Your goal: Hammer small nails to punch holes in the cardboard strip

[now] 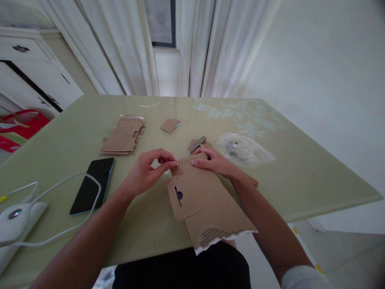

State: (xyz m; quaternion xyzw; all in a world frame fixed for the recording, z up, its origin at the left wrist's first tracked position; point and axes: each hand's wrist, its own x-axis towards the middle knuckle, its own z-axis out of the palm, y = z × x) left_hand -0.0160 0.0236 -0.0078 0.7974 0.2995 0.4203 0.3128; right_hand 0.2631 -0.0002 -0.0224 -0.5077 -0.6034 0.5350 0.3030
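Where one pale-green worktop (144, 228) ends, one torn brown cardboard sheet (210, 202) is held.
Its punched end is clamped by the right fingers (202, 163); the left fingers (167, 165) are pinched at its corner, any contents unclear.

We count two hands, a left hand (148, 167) and a right hand (215, 162), and one large cardboard sheet (210, 192) between five and six o'clock from the view's middle. One cardboard stack (122, 136) lies at nine, its layers too tight to number; one small cardboard piece (169, 125) at ten; one plastic bag (246, 150) at three; one phone (87, 186) between eight and nine. We see one table (285, 180).
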